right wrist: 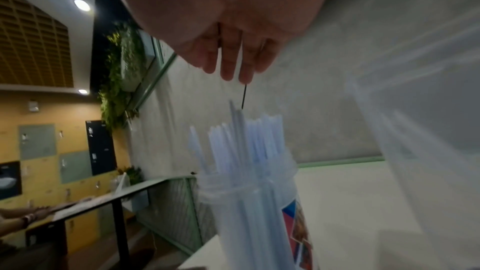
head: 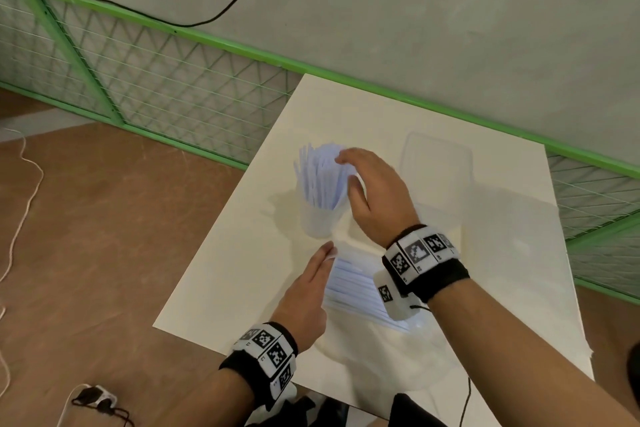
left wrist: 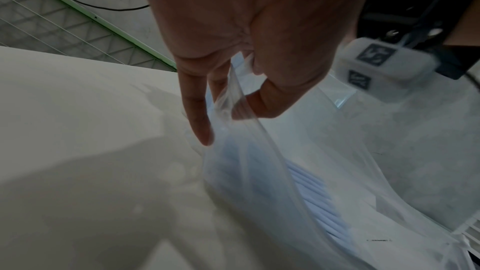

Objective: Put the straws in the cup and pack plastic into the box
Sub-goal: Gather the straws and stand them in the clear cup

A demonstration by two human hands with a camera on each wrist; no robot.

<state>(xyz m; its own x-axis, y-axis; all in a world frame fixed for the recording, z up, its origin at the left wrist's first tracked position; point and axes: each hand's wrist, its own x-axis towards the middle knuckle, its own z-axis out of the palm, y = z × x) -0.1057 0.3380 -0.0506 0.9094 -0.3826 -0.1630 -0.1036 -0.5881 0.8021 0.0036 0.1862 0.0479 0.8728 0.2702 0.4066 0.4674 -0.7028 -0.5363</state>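
A white table point(head: 485, 288) carries a translucent plastic cup point(head: 317, 218) on its left half. The cup stands upright and holds a fanned bundle of pale straws point(head: 322, 177), their upper ends projecting well above the rim. In the right wrist view the cup bears a coloured label point(right wrist: 298, 231) on its side.

The right hand point(head: 374, 194) is positioned just right of the straws in the cup, fingers extended and loosely together, fingertips near the straw tops. It holds nothing.

The left hand point(head: 308, 295) is at the near side of the cup. In the left wrist view, thumb and fingers point(left wrist: 197, 122) pinch the open edge of a clear plastic bag point(left wrist: 272, 182). The bag lies on the table near the person and contains a further layer of straws point(head: 360, 295), lying flat.

A clear plastic box point(head: 436, 163) sits on the far right part of the table, apart from the cup.
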